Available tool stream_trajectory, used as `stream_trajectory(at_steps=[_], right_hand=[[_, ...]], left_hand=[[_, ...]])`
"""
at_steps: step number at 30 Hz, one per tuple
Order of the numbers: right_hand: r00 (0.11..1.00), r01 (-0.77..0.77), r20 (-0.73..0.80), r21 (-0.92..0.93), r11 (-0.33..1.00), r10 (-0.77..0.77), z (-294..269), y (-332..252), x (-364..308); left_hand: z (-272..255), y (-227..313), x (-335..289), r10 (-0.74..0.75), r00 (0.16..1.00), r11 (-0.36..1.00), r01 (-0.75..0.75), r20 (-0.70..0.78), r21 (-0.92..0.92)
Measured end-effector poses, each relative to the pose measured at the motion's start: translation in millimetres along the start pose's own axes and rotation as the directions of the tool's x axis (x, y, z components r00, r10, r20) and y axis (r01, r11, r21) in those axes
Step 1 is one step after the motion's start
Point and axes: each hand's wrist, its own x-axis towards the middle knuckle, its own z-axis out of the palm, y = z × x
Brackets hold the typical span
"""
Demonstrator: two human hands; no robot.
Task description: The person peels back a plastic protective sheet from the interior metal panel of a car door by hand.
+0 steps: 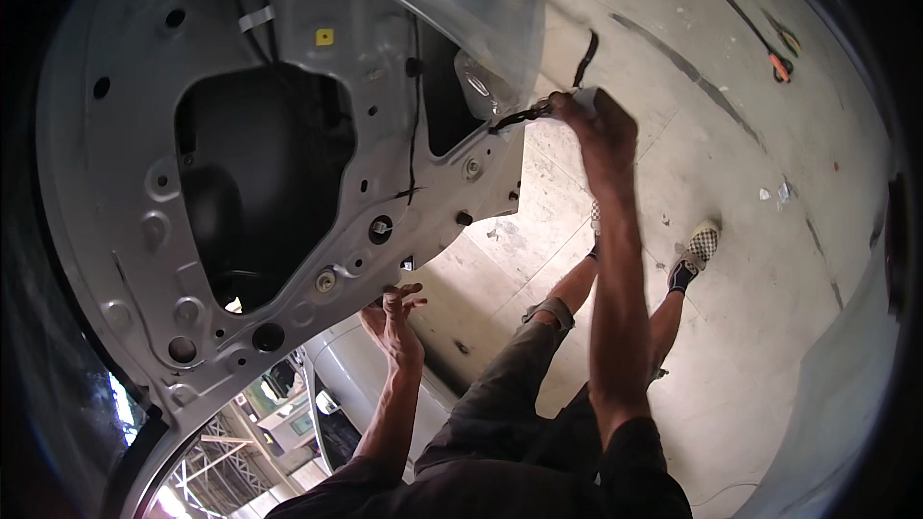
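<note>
A bare grey car door, its inner trim off, fills the left side of the view. My right hand is closed on a black wiring harness that comes out of the door's right edge. Beyond the fingers a loose black end sticks up, with something pale beside the fingertips that I cannot make out. My left hand is at the door's lower edge, fingers apart and seemingly touching the metal. It holds nothing that I can see.
Large dark cutouts and small holes open in the door. On the concrete floor at the far right lie an orange-and-black tool and pliers. Small scraps lie nearer. A grey car body panel stands below the door.
</note>
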Motion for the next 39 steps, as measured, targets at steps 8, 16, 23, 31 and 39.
stream_trajectory(at_steps=[8,16,23,31,39], right_hand=[[0.966,-0.104,0.258,0.321,0.941,0.019,-29.9,1.2,-1.5],[0.963,0.122,0.259,-0.177,0.977,-0.073,38.1,70.6,-66.9],[0.910,0.270,-0.258,-0.224,0.937,-0.324,82.9,87.8,-41.9],[0.988,0.147,-0.029,-0.090,0.985,-0.150,35.5,87.3,-20.1],[0.990,0.125,0.072,-0.091,0.988,-0.118,32.5,78.3,-31.5]], left_hand=[[-8.6,-13.9,5.1,0.035,0.994,0.998,-0.030,0.103,-0.048],[-8.3,-22.7,5.1,0.063,0.993,0.997,-0.059,0.103,-0.042],[-2.7,-21.5,5.2,0.065,0.995,0.996,-0.060,0.079,-0.062],[-3.9,-24.9,7.6,0.068,0.995,0.997,-0.065,0.078,-0.037],[-4.5,-22.7,2.8,0.038,0.996,0.999,-0.035,0.078,-0.037]])
